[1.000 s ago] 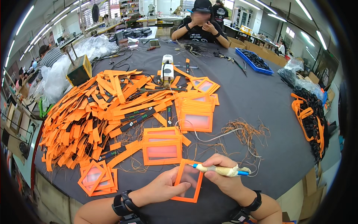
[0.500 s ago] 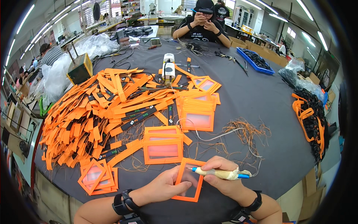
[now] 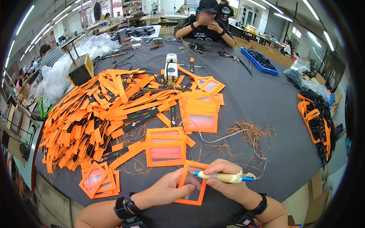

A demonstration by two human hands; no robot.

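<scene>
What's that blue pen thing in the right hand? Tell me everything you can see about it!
The pen-like tool is slim, with shiny blue ends and a middle wrapped in crinkly, cream-coloured stuff that looks like tape. It lies nearly level, gripped between the thumb and fingers of the right hand. Its thin tip points left, over the upper part of an orange-bordered panel; I can't tell whether they touch. A pale cord seems to join its right end.

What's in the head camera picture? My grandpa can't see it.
A person's left hand holds an orange-edged clear frame while the right hand points a pen-like tool at it. A big heap of orange strips lies to the left on a dark table.
</scene>
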